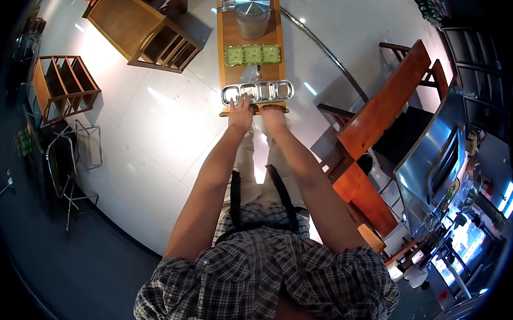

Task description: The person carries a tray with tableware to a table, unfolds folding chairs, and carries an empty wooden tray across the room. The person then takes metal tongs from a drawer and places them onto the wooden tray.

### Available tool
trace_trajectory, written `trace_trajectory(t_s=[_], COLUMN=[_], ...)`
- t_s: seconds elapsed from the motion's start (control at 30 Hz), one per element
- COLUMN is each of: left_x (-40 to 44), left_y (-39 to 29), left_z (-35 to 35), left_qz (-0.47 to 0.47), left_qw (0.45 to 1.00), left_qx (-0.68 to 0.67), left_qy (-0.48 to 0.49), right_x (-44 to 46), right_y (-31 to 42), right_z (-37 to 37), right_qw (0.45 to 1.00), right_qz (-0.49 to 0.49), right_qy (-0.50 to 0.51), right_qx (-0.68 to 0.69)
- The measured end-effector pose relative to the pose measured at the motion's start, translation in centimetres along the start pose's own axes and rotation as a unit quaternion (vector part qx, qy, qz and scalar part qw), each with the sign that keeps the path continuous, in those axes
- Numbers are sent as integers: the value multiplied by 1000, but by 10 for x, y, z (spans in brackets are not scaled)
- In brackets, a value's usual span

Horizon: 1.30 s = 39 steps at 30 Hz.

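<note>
A shiny metal tray [292, 91] with several compartments lies across the near end of a narrow wooden tabletop [223, 75]. My left hand [241, 116] reaches over its near rim, fingers stretched out and apart, touching the left half of the tray. Beside it, my right hand [273, 119] is closed over the near wooden edge, just below the tray; its fingertips are partly hidden. Beyond the tray is a crumpled clear plastic piece [250, 74], then a row of three square green dishes [252, 55]. A clear container with a metal lid [253, 3] stands farther back.
Wooden shelf units [67, 85] and a wooden cabinet [127, 25] stand on the left, near a metal-legged chair [75, 148]. A curved metal rail [326, 51] runs along the floor at right. Orange-brown wooden benches [383, 103] and a steel counter [426, 170] are close on my right.
</note>
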<state>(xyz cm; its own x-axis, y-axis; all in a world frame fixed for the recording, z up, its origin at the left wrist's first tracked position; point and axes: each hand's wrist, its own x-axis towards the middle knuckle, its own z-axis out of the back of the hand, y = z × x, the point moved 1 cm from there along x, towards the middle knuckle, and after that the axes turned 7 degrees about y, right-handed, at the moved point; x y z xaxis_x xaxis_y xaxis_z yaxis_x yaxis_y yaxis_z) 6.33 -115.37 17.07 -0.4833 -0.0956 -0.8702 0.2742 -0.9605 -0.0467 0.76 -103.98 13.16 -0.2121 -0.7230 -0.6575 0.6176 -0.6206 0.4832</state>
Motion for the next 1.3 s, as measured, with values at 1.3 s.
trace_trajectory(t_s=[1.3], left_x=[-14], left_y=[-10], left_z=[-18], left_qz=[-8], left_qw=[994], left_qx=[-94], left_qy=[-46], right_x=[-34], right_y=[-5], right_z=[-12], right_qw=[991], right_qz=[-28], right_qy=[-115], right_qx=[61])
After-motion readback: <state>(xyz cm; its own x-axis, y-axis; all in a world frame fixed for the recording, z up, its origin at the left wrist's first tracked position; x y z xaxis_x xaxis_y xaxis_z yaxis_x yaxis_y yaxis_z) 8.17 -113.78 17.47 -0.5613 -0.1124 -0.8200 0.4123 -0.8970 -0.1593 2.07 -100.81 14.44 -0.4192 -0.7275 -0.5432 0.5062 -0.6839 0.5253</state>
